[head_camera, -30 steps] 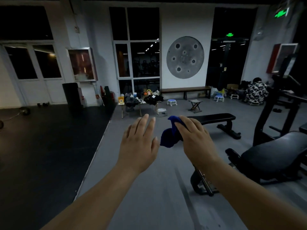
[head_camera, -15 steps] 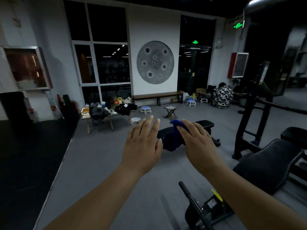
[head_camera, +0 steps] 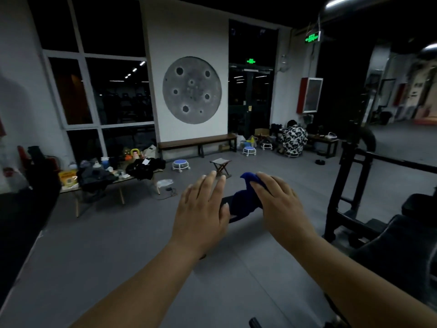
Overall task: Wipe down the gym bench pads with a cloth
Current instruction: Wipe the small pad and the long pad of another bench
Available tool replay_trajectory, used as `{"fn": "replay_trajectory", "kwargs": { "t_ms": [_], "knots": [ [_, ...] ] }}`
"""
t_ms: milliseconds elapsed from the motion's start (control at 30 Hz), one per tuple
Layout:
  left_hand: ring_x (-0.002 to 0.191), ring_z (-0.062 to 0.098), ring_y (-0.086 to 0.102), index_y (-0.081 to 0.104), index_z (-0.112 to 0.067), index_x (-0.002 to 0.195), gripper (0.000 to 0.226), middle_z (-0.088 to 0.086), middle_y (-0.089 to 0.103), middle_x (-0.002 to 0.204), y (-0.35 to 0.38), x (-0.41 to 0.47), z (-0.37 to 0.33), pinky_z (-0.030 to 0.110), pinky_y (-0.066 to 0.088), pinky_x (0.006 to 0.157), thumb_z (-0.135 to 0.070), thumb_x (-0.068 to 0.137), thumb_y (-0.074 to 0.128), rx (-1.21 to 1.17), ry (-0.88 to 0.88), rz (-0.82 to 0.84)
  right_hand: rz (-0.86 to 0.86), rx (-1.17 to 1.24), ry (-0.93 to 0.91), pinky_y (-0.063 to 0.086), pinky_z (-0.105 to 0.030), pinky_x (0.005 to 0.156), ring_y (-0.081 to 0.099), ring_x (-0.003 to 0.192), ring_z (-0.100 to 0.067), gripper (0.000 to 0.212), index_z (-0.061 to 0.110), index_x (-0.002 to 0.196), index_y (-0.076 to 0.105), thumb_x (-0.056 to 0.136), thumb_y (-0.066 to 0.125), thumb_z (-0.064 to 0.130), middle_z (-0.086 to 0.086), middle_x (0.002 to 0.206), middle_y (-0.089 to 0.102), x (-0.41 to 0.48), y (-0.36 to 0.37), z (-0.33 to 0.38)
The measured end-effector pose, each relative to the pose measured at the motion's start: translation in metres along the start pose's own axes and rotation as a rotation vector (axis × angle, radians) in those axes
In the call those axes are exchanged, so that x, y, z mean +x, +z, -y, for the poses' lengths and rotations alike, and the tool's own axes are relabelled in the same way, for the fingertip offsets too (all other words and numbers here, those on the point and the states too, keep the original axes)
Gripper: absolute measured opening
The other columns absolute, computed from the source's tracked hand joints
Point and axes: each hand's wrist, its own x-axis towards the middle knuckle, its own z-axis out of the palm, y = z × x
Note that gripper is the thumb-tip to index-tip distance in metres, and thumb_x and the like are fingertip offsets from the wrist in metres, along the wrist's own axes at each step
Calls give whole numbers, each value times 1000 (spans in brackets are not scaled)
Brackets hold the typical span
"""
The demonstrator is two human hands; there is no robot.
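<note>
My right hand [head_camera: 281,204] is held out in front of me and grips a dark blue cloth [head_camera: 246,200], which hangs from under its fingers. My left hand [head_camera: 201,211] floats beside it with straight, spread fingers and holds nothing. A black flat bench pad [head_camera: 225,202] lies on the floor behind both hands, mostly hidden by them and the cloth. A second black padded bench [head_camera: 397,247] sits close at the right, under a dark rack.
A black rack frame [head_camera: 340,185] stands at the right. A low table [head_camera: 99,183] piled with bags and bottles is at the left. Small stools [head_camera: 181,165], a folding stool [head_camera: 221,164], a wooden wall bench [head_camera: 196,143] and a crouching person [head_camera: 294,140] are at the back.
The view has swung right across the room; the flat bench now sits behind my hands and the rack has come closer. Both hands keep their pose, cloth still held.
</note>
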Motion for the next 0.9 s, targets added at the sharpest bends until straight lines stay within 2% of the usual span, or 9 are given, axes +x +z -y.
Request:
{"fn": "replay_trajectory", "kwargs": {
  "t_ms": [167, 367, 567, 700, 800, 900],
  "knots": [
    [145, 27, 31, 32, -18, 153, 62, 7, 32, 160, 90, 94, 46, 48, 29, 116, -43, 97, 29, -73, 117, 12, -28, -110, 97, 49, -49, 98, 43, 130, -31, 78, 14, 140, 50, 70, 84, 9, -7, 146, 43, 66, 83, -37],
    [141, 29, 37, 38, -16, 150, 60, 9, 37, 156, 185, 211, 68, 50, 34, 114, -42, 97, 32, -192, 317, 51, 2, -206, 285, 48, -52, 102, 43, 133, -33, 66, 11, 142, 49, 79, 69, 6, -10, 148, 44, 123, 146, -86],
    [141, 28, 39, 38, -17, 150, 62, 8, 38, 155, 269, 306, 26, 48, 34, 113, -43, 94, 31, -340, 481, 70, -25, -324, 445, 49, -50, 100, 47, 129, -32, 67, 11, 140, 51, 78, 73, 0, -8, 146, 46, 148, 178, -165],
    [148, 25, 26, 25, -20, 155, 65, 6, 26, 162, 327, 354, -20, 44, 22, 119, -45, 96, 29, -402, 579, 111, -26, -406, 517, 49, -50, 99, 47, 127, -32, 69, 10, 139, 52, 74, 74, 3, -9, 145, 45, 145, 205, -230],
    [151, 24, 19, 18, -22, 158, 65, 5, 18, 165, 363, 389, -54, 43, 17, 121, -45, 97, 27, -434, 661, 140, -32, -440, 606, 48, -53, 100, 46, 129, -34, 62, 7, 137, 53, 76, 70, 3, -10, 145, 46, 144, 218, -279],
    [152, 22, 13, 13, -23, 158, 65, 3, 13, 166, 393, 418, -83, 42, 13, 123, -46, 98, 24, -487, 706, 172, -46, -496, 673, 43, -50, 104, 45, 131, -32, 60, 7, 137, 54, 79, 68, -1, -10, 144, 47, 144, 231, -317]
  ]
}}
